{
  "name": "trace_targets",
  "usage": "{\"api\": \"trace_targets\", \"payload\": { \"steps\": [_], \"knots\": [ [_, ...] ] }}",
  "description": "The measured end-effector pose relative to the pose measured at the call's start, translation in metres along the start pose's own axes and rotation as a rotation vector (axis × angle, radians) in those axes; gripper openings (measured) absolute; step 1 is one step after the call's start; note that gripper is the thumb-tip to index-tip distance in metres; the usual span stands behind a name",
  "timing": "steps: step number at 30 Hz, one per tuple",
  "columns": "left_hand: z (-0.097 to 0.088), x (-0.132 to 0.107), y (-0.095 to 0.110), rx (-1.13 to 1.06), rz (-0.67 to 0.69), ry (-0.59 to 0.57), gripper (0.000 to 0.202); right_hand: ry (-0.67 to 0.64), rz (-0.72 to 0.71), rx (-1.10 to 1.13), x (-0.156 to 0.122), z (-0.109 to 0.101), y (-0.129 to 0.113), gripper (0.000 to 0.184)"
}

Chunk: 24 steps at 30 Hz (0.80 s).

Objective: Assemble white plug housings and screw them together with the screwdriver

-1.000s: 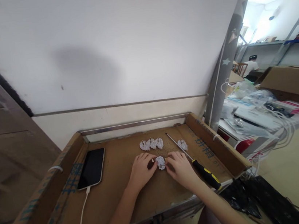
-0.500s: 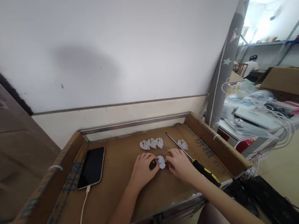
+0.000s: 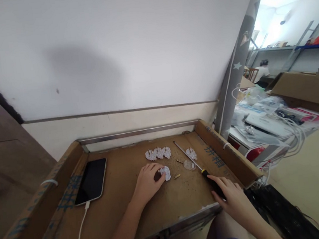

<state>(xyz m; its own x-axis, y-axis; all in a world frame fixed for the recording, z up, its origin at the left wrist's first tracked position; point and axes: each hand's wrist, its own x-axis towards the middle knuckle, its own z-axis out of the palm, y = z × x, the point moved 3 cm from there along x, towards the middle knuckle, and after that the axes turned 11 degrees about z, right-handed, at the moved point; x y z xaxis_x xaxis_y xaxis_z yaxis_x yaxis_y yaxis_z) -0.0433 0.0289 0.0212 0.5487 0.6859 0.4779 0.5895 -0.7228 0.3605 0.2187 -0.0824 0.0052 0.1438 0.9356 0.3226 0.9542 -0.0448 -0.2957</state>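
My left hand [image 3: 147,181] rests on the cardboard-lined tray [image 3: 107,212] and pinches a small white plastic plug part [image 3: 165,172] at its fingertips. My right hand [image 3: 231,196] lies at the tray's near right corner, its fingers closed on the black-and-yellow handle of a long screwdriver [image 3: 196,166], whose shaft points toward the back of the tray. A loose clear plug part [image 3: 189,165] and a small brass piece [image 3: 177,176] lie between the two hands.
Three white plug parts in a row [image 3: 158,153] and one more [image 3: 191,153] sit near the tray's back. A black phone [image 3: 91,180] on a white cable lies at the left. A cluttered table with cables and boxes [image 3: 277,119] stands to the right.
My right hand left the plug part and moved back right onto the screwdriver handle. A clear part and a brass piece now lie loose. My left hand kept the white part.
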Motion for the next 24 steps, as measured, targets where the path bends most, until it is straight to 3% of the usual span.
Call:
{"api": "trace_targets", "payload": {
  "steps": [3, 7, 11, 14, 18, 22, 24],
  "knots": [
    [0.001, 0.006, 0.007, 0.019, 0.048, 0.017, 0.016, 0.011, 0.078, 0.214, -0.004, -0.005, 0.015, 0.035],
    [0.017, 0.03, 0.035, 0.033, 0.148, -0.024, 0.019, 0.094, 0.107, 0.379, 0.011, -0.034, 0.004, 0.031],
    [0.053, 0.062, 0.064, 0.07, 0.164, -0.143, 0.021, 0.365, 0.182, 0.666, 0.036, -0.083, -0.011, 0.028],
    [0.071, 0.074, 0.071, 0.11, 0.122, -0.192, 0.02, 0.49, 0.088, 0.762, 0.056, -0.107, -0.029, 0.019],
    [0.064, 0.065, 0.066, 0.051, 0.156, -0.25, 0.013, 0.432, 0.011, 1.172, 0.071, -0.121, -0.057, 0.013],
    [0.045, 0.036, 0.065, -0.128, 0.219, -0.278, 0.015, 0.722, 0.104, 1.399, 0.058, -0.147, -0.078, 0.013],
    [0.041, 0.023, 0.066, -0.183, 0.196, -0.258, 0.014, 0.781, 0.167, 1.462, 0.049, -0.157, -0.086, 0.012]
  ]
}}
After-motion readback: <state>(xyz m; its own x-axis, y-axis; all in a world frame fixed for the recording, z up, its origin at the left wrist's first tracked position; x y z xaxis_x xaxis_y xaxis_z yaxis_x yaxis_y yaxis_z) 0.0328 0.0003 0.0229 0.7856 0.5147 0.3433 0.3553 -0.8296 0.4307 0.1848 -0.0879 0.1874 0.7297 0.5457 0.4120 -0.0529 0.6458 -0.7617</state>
